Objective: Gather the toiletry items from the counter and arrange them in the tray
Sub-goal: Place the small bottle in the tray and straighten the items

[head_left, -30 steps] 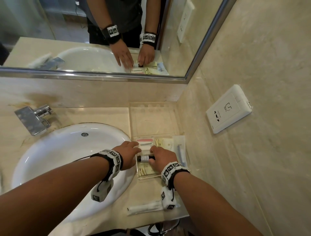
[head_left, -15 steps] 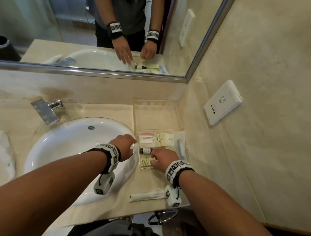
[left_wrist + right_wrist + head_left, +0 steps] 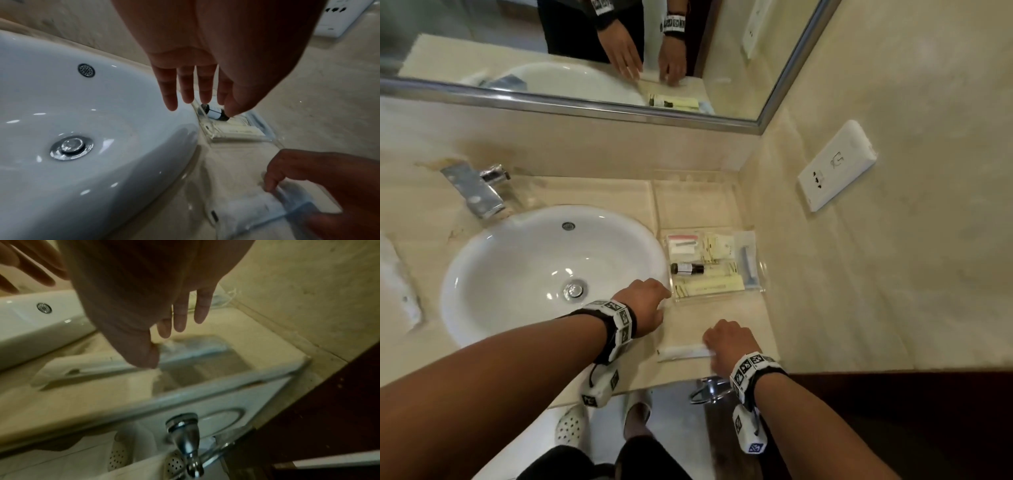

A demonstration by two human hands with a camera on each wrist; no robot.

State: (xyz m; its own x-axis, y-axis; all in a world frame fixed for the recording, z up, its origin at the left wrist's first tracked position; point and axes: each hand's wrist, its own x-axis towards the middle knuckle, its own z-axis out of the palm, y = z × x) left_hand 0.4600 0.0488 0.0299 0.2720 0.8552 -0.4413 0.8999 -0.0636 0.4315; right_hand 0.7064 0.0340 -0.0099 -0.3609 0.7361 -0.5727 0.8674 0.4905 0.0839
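A clear acrylic tray (image 3: pixel 719 296) sits in the counter's right corner. It holds a small dark bottle (image 3: pixel 687 268), yellow sachets and a blue-wrapped item. A white wrapped packet (image 3: pixel 685 352) lies near the counter's front edge. My right hand (image 3: pixel 726 342) is on the packet's right end, thumb and fingers pinching it. The left wrist view shows this blurred packet (image 3: pixel 246 211), and the right wrist view shows the packet (image 3: pixel 92 366) under my thumb. My left hand (image 3: pixel 650 301) hovers with straight fingers (image 3: pixel 170 97) over the sink rim, beside the tray's front left corner, holding nothing.
The white sink (image 3: pixel 544 274) fills the counter's left, with a chrome faucet (image 3: pixel 479 192) behind it. A socket plate (image 3: pixel 835 164) is on the right wall. A chrome towel ring (image 3: pixel 709 387) hangs below the counter edge. A white cloth (image 3: pixel 397 281) lies far left.
My right hand left the bottle in the tray and came back to the white packet at the front edge. My left hand drew back slightly from the tray.
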